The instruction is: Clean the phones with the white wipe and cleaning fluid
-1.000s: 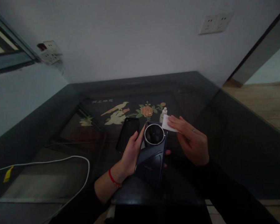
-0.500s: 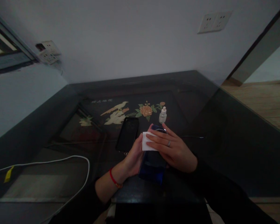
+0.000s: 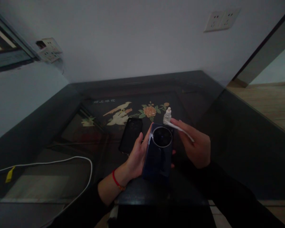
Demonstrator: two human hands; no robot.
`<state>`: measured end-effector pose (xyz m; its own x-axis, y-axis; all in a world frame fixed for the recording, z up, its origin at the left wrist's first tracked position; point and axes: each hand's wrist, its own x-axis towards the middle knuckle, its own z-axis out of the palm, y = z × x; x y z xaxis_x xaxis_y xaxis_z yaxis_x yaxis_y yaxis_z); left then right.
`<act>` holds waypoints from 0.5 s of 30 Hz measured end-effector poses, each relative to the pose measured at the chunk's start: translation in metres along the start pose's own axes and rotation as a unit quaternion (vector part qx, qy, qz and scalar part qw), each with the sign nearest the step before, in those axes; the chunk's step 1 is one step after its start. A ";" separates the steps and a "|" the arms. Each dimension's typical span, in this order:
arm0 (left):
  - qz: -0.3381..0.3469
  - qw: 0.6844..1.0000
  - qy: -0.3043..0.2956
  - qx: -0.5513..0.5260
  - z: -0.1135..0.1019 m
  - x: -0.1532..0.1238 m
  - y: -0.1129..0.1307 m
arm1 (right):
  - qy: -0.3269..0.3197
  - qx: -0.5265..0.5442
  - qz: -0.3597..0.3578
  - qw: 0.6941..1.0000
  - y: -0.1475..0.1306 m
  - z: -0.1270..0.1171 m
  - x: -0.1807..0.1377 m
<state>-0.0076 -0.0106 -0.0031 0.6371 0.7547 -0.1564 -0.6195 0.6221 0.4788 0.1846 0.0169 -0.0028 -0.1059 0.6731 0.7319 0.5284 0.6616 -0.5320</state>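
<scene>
While our left hand (image 3: pixel 136 160) is gripping the dark blue phone (image 3: pixel 156 163) by its edges, its long axis is running roughly 12 to 6 o'clock, camera end (image 3: pixel 161 136) outermost. Our right hand (image 3: pixel 196 146), farther off, is pinching a white cloth (image 3: pixel 180 128) at the phone's 2 o'clock; whether cloth and phone are touching, we cannot tell.
</scene>
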 end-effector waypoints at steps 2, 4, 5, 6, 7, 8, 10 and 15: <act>0.000 1.000 0.004 0.001 -0.001 0.000 -0.003 | -0.067 0.000 -0.103 0.992 -0.001 0.005 -0.003; 0.004 1.000 0.017 0.004 -0.002 0.001 -0.005 | -0.120 -0.007 -0.173 0.978 -0.002 0.009 -0.006; 0.008 1.000 0.028 0.005 -0.003 0.002 -0.006 | -0.143 -0.009 -0.197 0.970 -0.003 0.011 -0.007; 0.014 0.999 0.038 0.006 -0.004 0.002 -0.007 | -0.162 -0.009 -0.218 0.962 -0.003 0.011 -0.008; 0.022 0.999 0.047 0.006 -0.004 0.003 -0.007 | -0.176 -0.006 -0.238 0.955 -0.004 0.012 -0.008; 0.030 0.998 0.055 0.005 -0.005 0.003 -0.006 | -0.186 -0.001 -0.256 0.949 -0.004 0.011 -0.008; 0.045 0.997 0.069 -0.001 -0.005 0.003 -0.004 | -0.186 0.010 -0.284 0.940 -0.003 0.008 -0.007; 0.047 0.997 0.055 -0.028 -0.002 0.001 0.002 | -0.107 -0.029 -0.225 0.968 0.006 -0.002 -0.001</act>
<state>-0.0094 -0.0085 -0.0044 0.5234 0.8263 -0.2078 -0.7008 0.5562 0.4466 0.1901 0.0196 -0.0060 -0.5051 0.3784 0.7757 0.4338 0.8883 -0.1508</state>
